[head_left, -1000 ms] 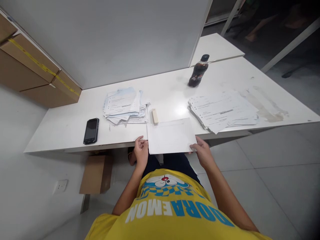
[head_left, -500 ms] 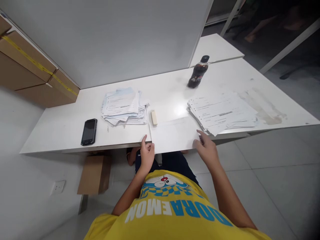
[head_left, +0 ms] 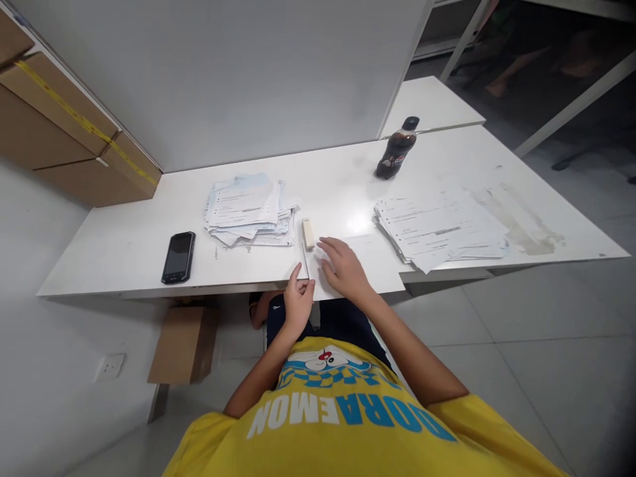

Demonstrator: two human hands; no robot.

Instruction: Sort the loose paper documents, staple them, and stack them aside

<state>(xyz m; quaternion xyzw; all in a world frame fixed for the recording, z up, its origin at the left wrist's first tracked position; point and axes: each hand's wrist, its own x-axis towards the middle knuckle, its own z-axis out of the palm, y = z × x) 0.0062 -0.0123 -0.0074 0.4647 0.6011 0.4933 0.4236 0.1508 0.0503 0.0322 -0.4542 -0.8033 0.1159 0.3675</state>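
Note:
A blank-looking white sheet of paper [head_left: 382, 273] lies at the desk's front edge and juts a little over it. My left hand [head_left: 299, 303] is closed at its near left corner, the thumb on top and the index finger stretched along the left edge. My right hand [head_left: 345, 270] hovers over or rests on the sheet's left part, fingers apart and holding nothing. Just beyond those fingertips lies a small cream-coloured oblong block [head_left: 308, 234], whose kind I cannot make out. A dark line of shadow runs along the sheet's left edge.
Printed papers form a left pile [head_left: 243, 205] and a right pile [head_left: 437, 225]. A black phone [head_left: 178, 257] lies at the left, and a cola bottle [head_left: 396, 149] stands at the back. Cardboard boxes [head_left: 74, 132] flank the desk [head_left: 124, 232]; another box [head_left: 179, 344] is below.
My right hand has left the sheet's right corner and moved left across it, towards the cream block. My left hand remains at the left corner.

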